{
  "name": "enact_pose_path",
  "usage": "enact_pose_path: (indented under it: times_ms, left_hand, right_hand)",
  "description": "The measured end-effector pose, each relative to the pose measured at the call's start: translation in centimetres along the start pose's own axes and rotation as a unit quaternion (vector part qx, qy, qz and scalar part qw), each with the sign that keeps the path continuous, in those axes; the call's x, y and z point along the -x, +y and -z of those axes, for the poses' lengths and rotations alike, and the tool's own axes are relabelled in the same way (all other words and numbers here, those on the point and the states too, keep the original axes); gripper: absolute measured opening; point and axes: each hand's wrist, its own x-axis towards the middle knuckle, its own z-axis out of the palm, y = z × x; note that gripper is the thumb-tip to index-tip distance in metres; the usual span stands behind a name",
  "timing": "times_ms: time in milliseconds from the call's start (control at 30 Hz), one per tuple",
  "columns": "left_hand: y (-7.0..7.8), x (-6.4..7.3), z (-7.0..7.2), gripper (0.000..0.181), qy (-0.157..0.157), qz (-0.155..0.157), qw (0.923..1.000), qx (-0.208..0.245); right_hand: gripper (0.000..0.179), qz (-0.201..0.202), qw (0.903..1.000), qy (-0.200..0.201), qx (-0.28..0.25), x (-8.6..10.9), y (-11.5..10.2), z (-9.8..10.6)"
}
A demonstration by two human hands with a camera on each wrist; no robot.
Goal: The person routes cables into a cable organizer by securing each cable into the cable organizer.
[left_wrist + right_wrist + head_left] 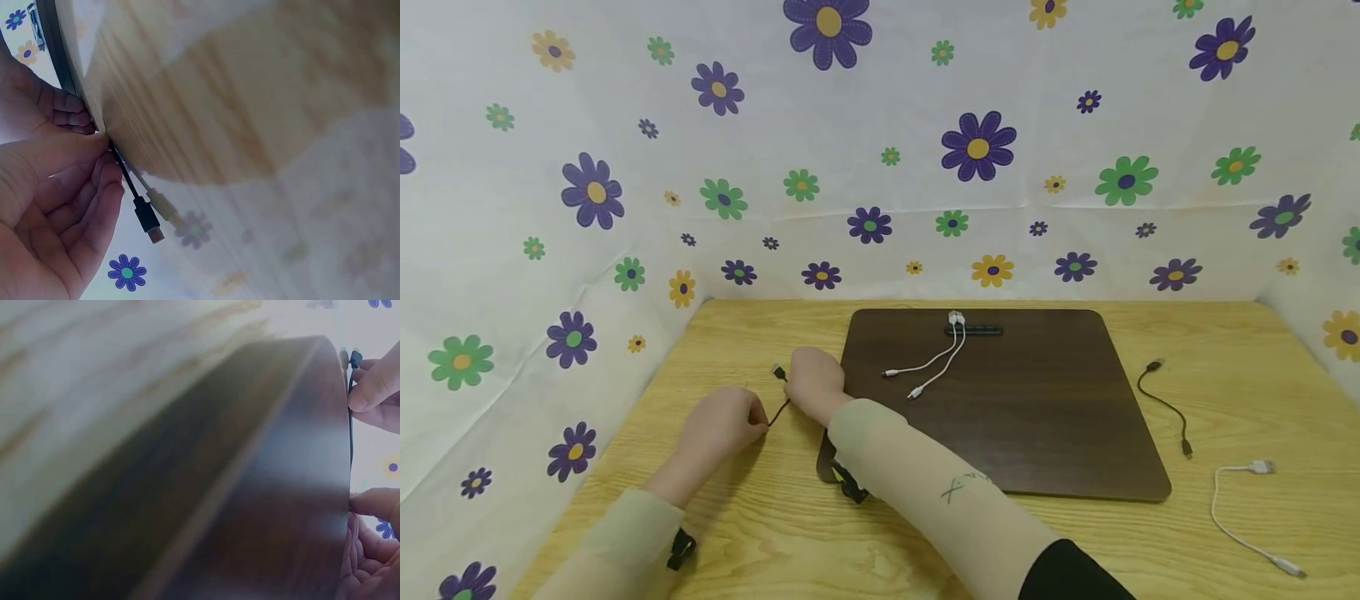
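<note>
A short black USB cable (778,413) is stretched between both hands over the wooden table, left of a dark brown board. My left hand (722,423) pinches it between thumb and fingers near one end. Past those fingers the small metal-tipped plug (149,220) sticks out in the left wrist view. Farther forward, at the board's left edge, my right hand (815,382) pinches the cable toward its other end. Another plug (778,372) with a light tip shows just beyond that hand. The right fingertips are mostly hidden in the head view.
On the board (1037,417) lies a black USB hub (985,331) with two white cables (942,367) at its left end. Right of the board are a black cable (1167,406) and a white cable (1225,521). A flowered curtain (895,108) surrounds the table.
</note>
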Motion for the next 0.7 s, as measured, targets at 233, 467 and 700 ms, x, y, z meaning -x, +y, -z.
enact_pose_path:
  times_ms: [233, 467, 700]
  left_hand:
    - [0.2, -0.2, -0.3, 0.02, -0.015, 0.01, 0.9998, -0.006]
    - [0.5, -0.3, -0.3, 0.019, -0.02, 0.01, 0.9995, -0.021]
    - [0.6, -0.1, -0.1, 0.019, -0.015, -0.003, 0.9994, -0.032]
  right_hand:
    - [0.056, 0.005, 0.9999, -0.001, -0.013, 0.2, 0.5, 0.1]
    - [0.062, 0.016, 0.9978, -0.02, -0.062, 0.4, 1.0, 0.7]
    - [0.057, 0.016, 0.9919, -0.038, -0.12, 0.3, 1.4, 1.0]
